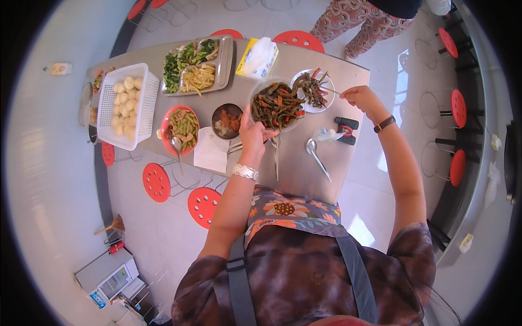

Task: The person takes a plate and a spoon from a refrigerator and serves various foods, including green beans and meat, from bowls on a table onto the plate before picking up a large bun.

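Note:
My left hand (253,133) grips a clear round bowl (295,125), tilted toward a white plate (322,107). Dark green cooked vegetable strips with reddish pieces (276,103) fill the bowl. Similar strips with red peppers (311,89) lie heaped between the bowl's right edge and the plate. My right hand (363,101) is closed on the handle of a thin utensil (332,91), whose tip reaches into the heap; its exact kind is hidden. Below the bowl, a metal spoon (276,155) lies on the steel table (296,176), and a larger spoon (317,157) rests to its right.
A white basket (147,111) of pale buns, a steel tray (224,76) of greens and a red bowl (164,140) stand left. Nearby are a dark bowl (215,126), tissue box (244,57) and black-and-red device (346,130). Red stools (156,182) surround the table; another person (359,24) stands beyond.

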`<state>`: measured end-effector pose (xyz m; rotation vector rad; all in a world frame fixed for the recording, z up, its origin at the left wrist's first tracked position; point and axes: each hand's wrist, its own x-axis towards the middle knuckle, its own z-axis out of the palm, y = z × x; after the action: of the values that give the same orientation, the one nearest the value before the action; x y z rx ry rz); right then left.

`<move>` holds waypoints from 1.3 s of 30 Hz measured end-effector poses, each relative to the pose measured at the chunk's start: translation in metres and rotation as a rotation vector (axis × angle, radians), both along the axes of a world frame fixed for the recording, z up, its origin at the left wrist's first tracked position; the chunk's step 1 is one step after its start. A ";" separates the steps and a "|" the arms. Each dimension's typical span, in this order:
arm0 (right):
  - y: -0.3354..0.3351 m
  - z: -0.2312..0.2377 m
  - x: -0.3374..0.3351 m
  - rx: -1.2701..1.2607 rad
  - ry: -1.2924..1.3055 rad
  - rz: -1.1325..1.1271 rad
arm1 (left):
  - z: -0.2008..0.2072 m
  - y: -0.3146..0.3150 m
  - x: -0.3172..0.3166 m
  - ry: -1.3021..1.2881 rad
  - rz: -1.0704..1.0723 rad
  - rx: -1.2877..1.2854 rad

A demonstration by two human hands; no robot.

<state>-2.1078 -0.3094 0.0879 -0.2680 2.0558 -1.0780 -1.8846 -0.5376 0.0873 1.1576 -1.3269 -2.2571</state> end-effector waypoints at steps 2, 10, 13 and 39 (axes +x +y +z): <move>0.005 -0.020 -0.005 0.033 0.121 0.024 | -0.003 0.002 -0.001 -0.011 0.002 0.046; 0.015 -0.057 0.010 0.302 0.995 0.364 | -0.024 0.002 0.001 -0.048 0.001 -0.110; 0.016 -0.006 0.042 0.541 0.885 0.251 | -0.026 0.016 0.004 0.018 -0.054 0.067; -0.034 0.072 0.104 0.357 0.888 0.390 | 0.032 0.005 0.008 0.052 -0.061 0.071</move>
<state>-2.0038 -0.3435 0.1598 -1.0563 2.7374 -0.3355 -1.8767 -0.5322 0.1193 1.0864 -1.2892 -2.3784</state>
